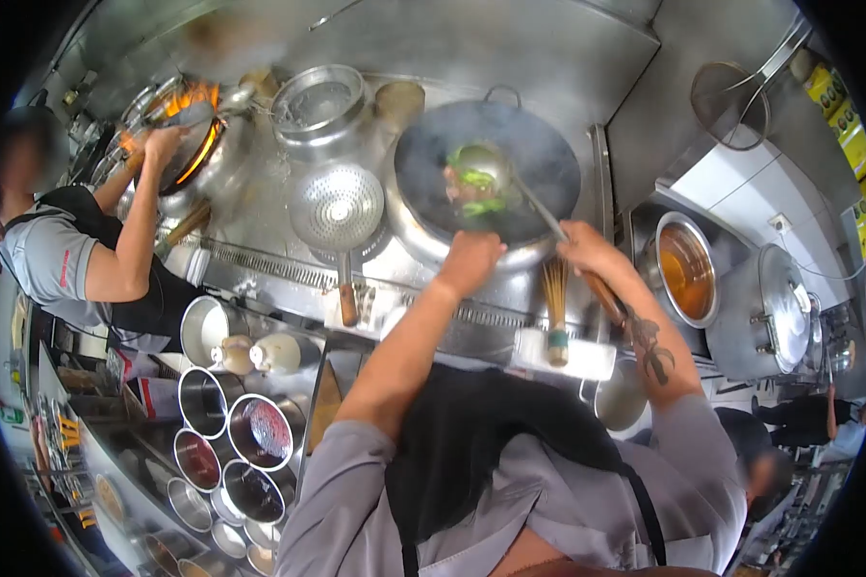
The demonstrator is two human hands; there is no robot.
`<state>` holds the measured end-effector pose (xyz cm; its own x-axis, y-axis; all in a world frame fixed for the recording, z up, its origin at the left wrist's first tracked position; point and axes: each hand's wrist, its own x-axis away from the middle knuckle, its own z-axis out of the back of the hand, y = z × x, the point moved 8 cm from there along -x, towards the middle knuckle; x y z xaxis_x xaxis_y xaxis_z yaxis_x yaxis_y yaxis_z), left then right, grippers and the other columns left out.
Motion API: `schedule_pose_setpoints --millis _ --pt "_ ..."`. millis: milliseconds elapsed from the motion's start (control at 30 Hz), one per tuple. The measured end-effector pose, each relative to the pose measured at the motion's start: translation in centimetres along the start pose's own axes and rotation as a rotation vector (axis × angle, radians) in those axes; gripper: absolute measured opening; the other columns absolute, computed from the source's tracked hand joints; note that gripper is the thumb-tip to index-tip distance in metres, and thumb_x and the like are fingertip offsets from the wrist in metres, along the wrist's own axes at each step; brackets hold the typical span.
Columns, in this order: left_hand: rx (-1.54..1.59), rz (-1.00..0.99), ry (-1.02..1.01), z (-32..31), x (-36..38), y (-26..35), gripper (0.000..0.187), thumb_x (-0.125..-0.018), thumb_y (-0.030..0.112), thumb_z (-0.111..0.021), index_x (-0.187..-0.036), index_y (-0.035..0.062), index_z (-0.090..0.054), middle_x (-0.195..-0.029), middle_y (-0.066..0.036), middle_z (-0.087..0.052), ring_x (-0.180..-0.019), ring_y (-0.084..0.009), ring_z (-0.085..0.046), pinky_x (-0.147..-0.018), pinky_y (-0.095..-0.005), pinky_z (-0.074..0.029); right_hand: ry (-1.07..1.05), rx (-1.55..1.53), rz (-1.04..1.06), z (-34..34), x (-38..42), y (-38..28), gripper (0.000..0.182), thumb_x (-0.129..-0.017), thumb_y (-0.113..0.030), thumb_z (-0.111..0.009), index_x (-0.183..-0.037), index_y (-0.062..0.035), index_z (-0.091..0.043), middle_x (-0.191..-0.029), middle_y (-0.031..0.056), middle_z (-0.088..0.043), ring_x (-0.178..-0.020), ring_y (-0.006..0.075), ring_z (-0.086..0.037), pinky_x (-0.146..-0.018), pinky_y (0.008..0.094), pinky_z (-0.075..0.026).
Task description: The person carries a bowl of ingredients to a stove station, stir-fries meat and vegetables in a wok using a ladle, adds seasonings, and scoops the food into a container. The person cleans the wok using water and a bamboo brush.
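Note:
A large dark wok point(419, 178) stands on the range in front of me, with smoke over it. Green vegetables and brownish pieces point(476, 192) lie in its middle under the bowl of a metal ladle point(539, 207). My right hand point(587, 250) is wrapped round the ladle's handle, whose wooden end runs back along my forearm. At the wok's near rim my left hand point(473, 262) is closed; the part of the rim or handle under it is hidden. A bamboo brush point(556, 308) rests just right of the wok's near side.
A perforated strainer point(337, 207) lies left of the wok. Farther left, a co-worker point(58, 250) handles a flaming wok point(197, 159). Seasoning pots point(260, 433) stand at lower left. An oil-filled bowl point(685, 269) and a lidded pot point(765, 308) are at right.

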<state>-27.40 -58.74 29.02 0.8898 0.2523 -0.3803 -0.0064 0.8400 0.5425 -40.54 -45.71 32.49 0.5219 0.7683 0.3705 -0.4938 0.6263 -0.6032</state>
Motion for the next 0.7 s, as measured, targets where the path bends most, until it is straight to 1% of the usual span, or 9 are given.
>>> schedule_pose_setpoints --millis 67,100,133,200,333,467,533,600,700 --pt "0.052 -0.011 -0.005 -1.0 -0.5 -1.6 0.026 -0.092 0.024 -0.054 -0.075 0.0044 -0.059 -0.078 -0.016 -0.065 -0.08 -0.0366 -0.061 -0.072 -0.0484 -0.042 0.159 0.187 -0.039 2.0 -0.6 -0.3 0.022 -0.084 -0.012 -0.056 -0.1 0.0035 -0.056 -0.078 0.0244 -0.064 -0.068 0.0357 -0.067 -0.065 0.0439 -0.054" --pt "0.047 -0.013 0.003 -0.9 -0.5 -1.3 0.026 -0.092 0.024 -0.054 -0.075 0.0044 -0.059 -0.078 -0.016 -0.065 -0.08 -0.0366 -0.061 -0.072 -0.0484 -0.042 0.295 0.326 -0.006 2.4 -1.9 0.5 0.027 -0.084 -0.012 -0.055 -0.105 0.005 -0.054 -0.093 0.0312 -0.063 -0.086 0.0427 -0.065 -0.08 0.0478 -0.051" --pt "0.014 0.008 -0.013 -1.0 -0.5 -0.9 0.026 -0.092 0.025 -0.054 -0.076 0.0046 -0.059 -0.078 -0.016 -0.065 -0.08 -0.0365 -0.061 -0.073 -0.0483 -0.041 0.302 0.328 0.002 2.3 -2.9 0.5 0.027 -0.084 -0.012 -0.055 -0.105 0.005 -0.054 -0.093 0.0312 -0.063 -0.086 0.0427 -0.065 -0.08 0.0478 -0.051" --pt "-0.029 0.028 -0.034 -0.5 -1.3 -0.7 0.026 -0.092 0.025 -0.054 -0.076 0.0048 -0.059 -0.079 -0.016 -0.065 -0.08 -0.0364 -0.061 -0.073 -0.0483 -0.041 0.403 0.422 -0.064 2.3 -4.7 1.0 0.03 -0.084 -0.011 -0.053 -0.108 0.007 -0.052 -0.099 0.0311 -0.063 -0.097 0.0426 -0.062 -0.084 0.0486 -0.05" --pt "-0.012 0.02 -0.011 -0.5 -1.1 0.0 0.026 -0.091 0.025 -0.055 -0.075 0.0049 -0.058 -0.077 -0.016 -0.064 -0.08 -0.036 -0.06 -0.072 -0.0479 -0.041 0.302 0.444 0.027 -1.3 -6.1 -0.4 0.034 -0.084 -0.011 -0.052 -0.112 0.009 -0.049 -0.097 0.03 -0.064 -0.094 0.0427 -0.063 -0.082 0.0492 -0.05" --pt "-0.026 0.022 0.019 -0.7 -0.5 0.6 0.026 -0.091 0.024 -0.056 -0.074 0.0043 -0.057 -0.076 -0.016 -0.063 -0.08 -0.0362 -0.06 -0.072 -0.0476 -0.041 0.188 0.573 0.143 -1.7 -2.5 -1.3 0.037 -0.085 -0.005 -0.048 -0.12 0.0089 -0.046 -0.093 0.0277 -0.065 -0.088 0.0421 -0.065 -0.078 0.0486 -0.052" --pt "-0.029 0.036 0.047 -0.2 -0.9 0.6 0.026 -0.091 0.024 -0.056 -0.074 0.0039 -0.057 -0.076 -0.016 -0.063 -0.08 -0.0364 -0.06 -0.072 -0.0477 -0.041 0.214 0.596 0.172 0.1 -0.6 -1.9 0.038 -0.086 -0.003 -0.046 -0.122 0.0094 -0.046 -0.094 0.0274 -0.065 -0.087 0.0416 -0.065 -0.076 0.0485 -0.052" --pt "0.052 0.056 -0.023 -1.0 -0.8 -0.1 0.026 -0.091 0.023 -0.056 -0.074 0.0036 -0.057 -0.076 -0.016 -0.063 -0.08 -0.0367 -0.06 -0.072 -0.048 -0.041 0.211 0.62 0.192 0.0 1.1 -0.7 0.039 -0.086 -0.002 -0.044 -0.123 0.0098 -0.045 -0.094 0.0272 -0.065 -0.085 0.0411 -0.065 -0.075 0.0483 -0.052" --pt "-0.018 0.052 0.011 -1.8 -0.7 -0.7 0.026 -0.091 0.023 -0.055 -0.074 0.0039 -0.057 -0.076 -0.016 -0.063 -0.08 -0.0367 -0.06 -0.073 -0.0481 -0.041 0.421 0.677 0.275 1.9 1.4 1.6 0.04 -0.087 -0.004 -0.042 -0.125 0.0096 -0.046 -0.091 0.0254 -0.065 -0.081 0.0397 -0.066 -0.071 0.047 -0.053"
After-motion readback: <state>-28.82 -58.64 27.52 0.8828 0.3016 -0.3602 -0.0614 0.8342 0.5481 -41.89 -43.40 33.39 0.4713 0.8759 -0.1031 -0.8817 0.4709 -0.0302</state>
